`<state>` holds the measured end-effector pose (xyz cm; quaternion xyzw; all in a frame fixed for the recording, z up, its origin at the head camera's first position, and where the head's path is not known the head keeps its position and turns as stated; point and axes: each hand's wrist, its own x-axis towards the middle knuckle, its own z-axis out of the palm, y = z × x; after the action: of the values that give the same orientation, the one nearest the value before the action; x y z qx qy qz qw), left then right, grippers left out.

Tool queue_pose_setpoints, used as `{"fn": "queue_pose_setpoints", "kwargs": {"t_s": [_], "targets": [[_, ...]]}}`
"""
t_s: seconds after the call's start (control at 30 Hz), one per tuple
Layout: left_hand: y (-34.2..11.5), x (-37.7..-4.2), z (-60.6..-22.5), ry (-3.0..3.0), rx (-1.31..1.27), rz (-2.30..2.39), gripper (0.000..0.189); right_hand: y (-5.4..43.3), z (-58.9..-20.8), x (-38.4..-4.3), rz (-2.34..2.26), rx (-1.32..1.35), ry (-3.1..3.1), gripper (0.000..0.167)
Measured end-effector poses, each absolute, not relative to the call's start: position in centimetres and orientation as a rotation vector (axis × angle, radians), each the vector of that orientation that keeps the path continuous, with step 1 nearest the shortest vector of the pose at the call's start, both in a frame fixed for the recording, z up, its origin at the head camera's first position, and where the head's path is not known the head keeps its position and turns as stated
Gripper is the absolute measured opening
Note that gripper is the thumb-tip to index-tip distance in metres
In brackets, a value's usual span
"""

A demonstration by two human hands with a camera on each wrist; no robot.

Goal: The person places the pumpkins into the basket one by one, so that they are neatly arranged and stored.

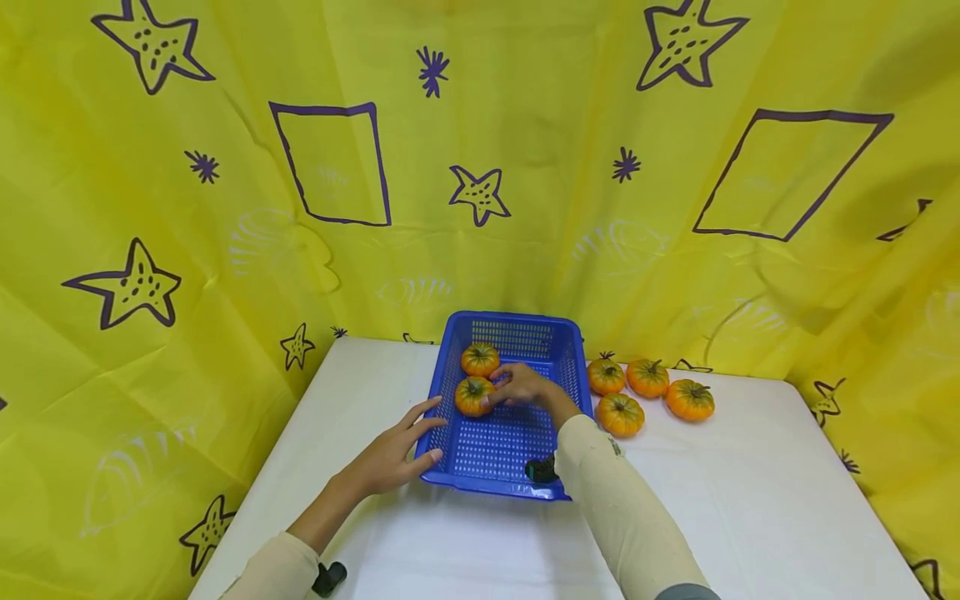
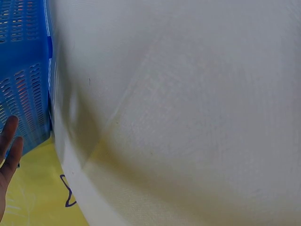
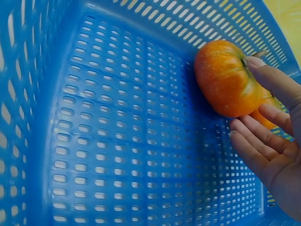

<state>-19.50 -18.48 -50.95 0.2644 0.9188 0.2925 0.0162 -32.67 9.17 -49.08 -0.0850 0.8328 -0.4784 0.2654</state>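
A blue plastic basket (image 1: 491, 485) holds two small orange pumpkins, one behind the other along its left side. My right hand (image 1: 521, 386) reaches into the basket beside the nearer pumpkin (image 1: 472, 397). In the right wrist view, its thumb lies at the stem of that pumpkin (image 3: 220, 80), and its loosely extended fingers (image 3: 256, 141) are spread along the lower side. The farther pumpkin (image 1: 480, 359) sits just behind. At the basket's left front, my left hand (image 1: 390, 457) has its fingers spread, fingertips right at the rim.
Several more pumpkins (image 1: 648, 378) stand in a group on the white table (image 1: 750, 483), just right of the basket. Yellow curtain (image 1: 525, 250) with starfish drawings hangs behind the table and at both sides.
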Motion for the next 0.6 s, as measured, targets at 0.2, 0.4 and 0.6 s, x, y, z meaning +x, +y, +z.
{"fn": "queue_pose_setpoints", "kwargs": {"t_s": [0.2,0.4,0.6], "targets": [[-18.4,-19.5,-51.0,2.849,0.813,0.917,0.051,9.5,-48.1,-32.9,-1.309,-0.305,2.261,0.061],[-18.3,-19.5,-51.0,2.846,0.794,0.916,0.051,10.1,-46.8,-32.8,-1.346,-0.368,2.242,0.062],[-18.3,-19.6,-51.1,2.848,0.790,0.922,0.051,11.3,-45.7,-32.6,-1.337,-0.416,2.301,0.063]]}}
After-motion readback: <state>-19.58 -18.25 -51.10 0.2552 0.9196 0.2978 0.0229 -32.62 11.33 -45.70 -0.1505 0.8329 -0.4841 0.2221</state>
